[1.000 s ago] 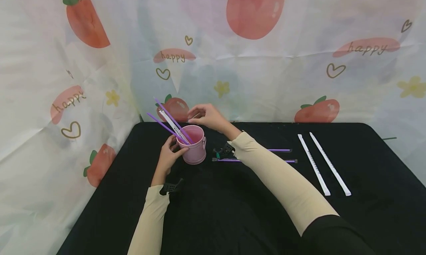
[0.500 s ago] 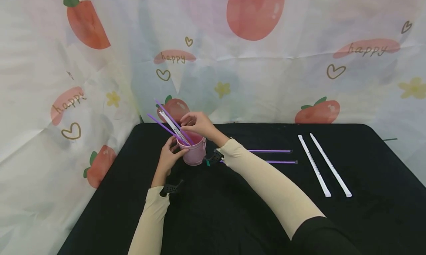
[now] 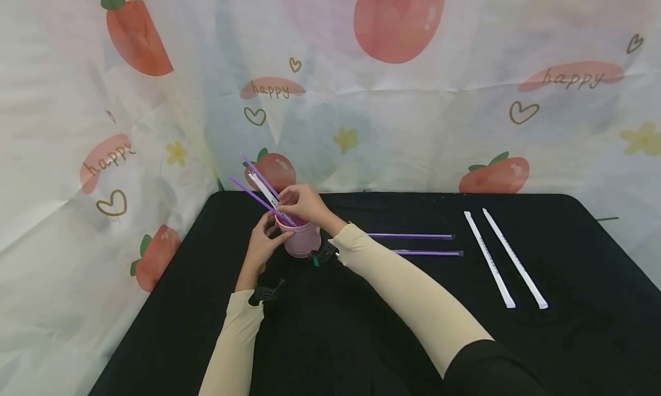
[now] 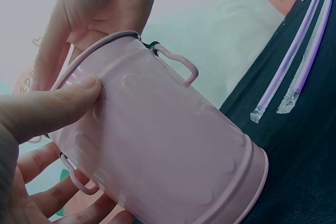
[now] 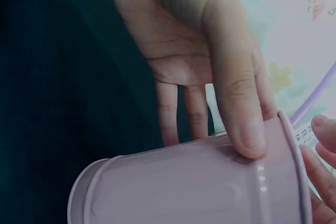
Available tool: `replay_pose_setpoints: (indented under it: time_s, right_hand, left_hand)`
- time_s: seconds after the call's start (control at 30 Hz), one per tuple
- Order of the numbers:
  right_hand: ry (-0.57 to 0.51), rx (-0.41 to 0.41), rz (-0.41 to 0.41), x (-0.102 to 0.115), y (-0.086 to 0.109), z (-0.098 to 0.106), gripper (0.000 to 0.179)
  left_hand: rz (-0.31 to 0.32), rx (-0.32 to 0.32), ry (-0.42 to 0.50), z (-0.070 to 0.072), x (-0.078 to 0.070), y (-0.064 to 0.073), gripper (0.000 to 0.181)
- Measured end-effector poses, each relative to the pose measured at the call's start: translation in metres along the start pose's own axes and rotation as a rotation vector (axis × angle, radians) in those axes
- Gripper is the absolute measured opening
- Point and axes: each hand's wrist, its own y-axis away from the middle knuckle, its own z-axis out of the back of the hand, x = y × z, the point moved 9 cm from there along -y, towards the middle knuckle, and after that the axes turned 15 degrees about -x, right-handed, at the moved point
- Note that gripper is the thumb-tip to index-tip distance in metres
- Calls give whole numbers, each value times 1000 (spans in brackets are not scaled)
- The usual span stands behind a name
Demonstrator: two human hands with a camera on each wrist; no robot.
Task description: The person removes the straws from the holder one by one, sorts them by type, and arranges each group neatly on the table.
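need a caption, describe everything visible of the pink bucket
The bucket is glossy pale pink, like painted metal, with a rolled rim, two loop handles and a ridge near its base. It stands upright on the black table, straws leaning leftward. The left hand grips its side; whether the right hand, at its mouth, touches it is unclear.

A glossy pink bucket (image 3: 299,245) with small looped handles (image 4: 181,61) looks near upright, its wall gripped by the left hand (image 3: 261,241). Purple straws (image 3: 253,195) and white straws (image 3: 262,188) lean leftward from its mouth, the right hand (image 3: 308,206) close against them. Rightward lie two clear-wrapped purple straws (image 3: 413,236), partly hidden, and farther over two white printed straws (image 3: 488,259).
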Motion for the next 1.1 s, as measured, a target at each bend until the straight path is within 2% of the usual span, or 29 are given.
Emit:
replay_pose_setpoints:
  time_s: [0.47, 0.6, 0.9, 1.1]
  right_hand:
    - [48, -32, -67, -6, 1, -4, 21]
    - [65, -45, -81, -7, 1, -4, 19]
    - [132, -35, -59, -6, 2, -8, 14]
    - [139, -35, -44, -5, 3, -8, 13]
  left_hand:
    - [15, 0, -9, 1, 2, 2, 67]
    - [3, -1, -4, 0, 2, 1, 66]
    - [13, 3, 10, -2, 2, -1, 65]
    - [1, -1, 14, -1, -1, 0, 63]
